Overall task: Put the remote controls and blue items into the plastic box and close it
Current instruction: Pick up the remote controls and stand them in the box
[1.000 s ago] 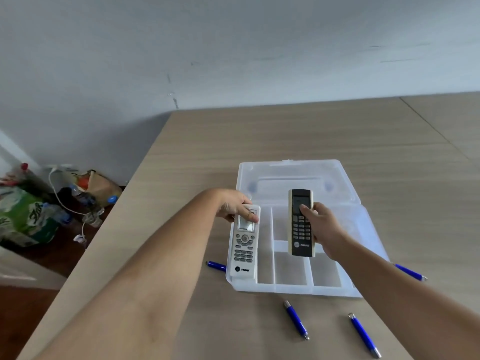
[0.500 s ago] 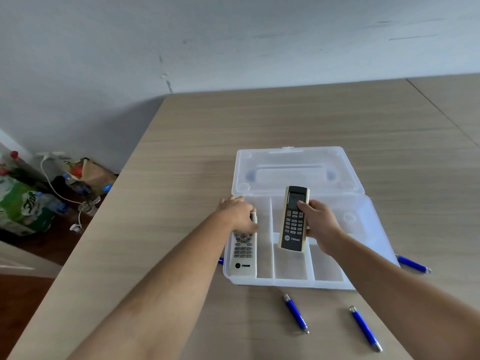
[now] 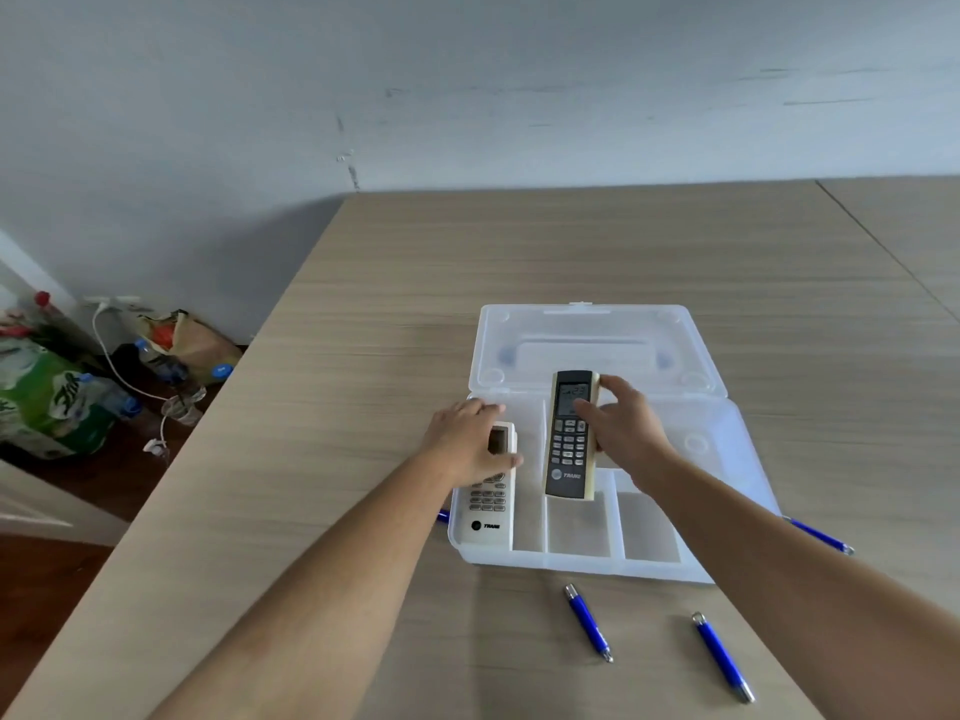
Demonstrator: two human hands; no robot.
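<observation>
A clear plastic box (image 3: 571,570) lies open on the wooden table, its lid (image 3: 597,345) flat behind it. The white remote (image 3: 488,506) lies in the box's leftmost compartment. My left hand (image 3: 465,444) rests over its upper end, thumb across it. My right hand (image 3: 626,433) grips the dark remote (image 3: 568,449), which is tilted over the middle compartments with its lower end near the dividers. Two blue pens (image 3: 588,623) (image 3: 722,657) lie in front of the box and a third (image 3: 821,536) to its right. A fourth pen's tip (image 3: 443,515) peeks out left of the box.
The table's left edge (image 3: 223,423) drops to a floor holding a green bag (image 3: 47,402), water bottles (image 3: 156,361) and a white cable (image 3: 111,366). A pale wall stands behind the table. Bare tabletop surrounds the box.
Both hands lowered the remotes into the box. The white remote now lies flat in the left compartment, and the dark remote has moved forward and down over the middle compartments.
</observation>
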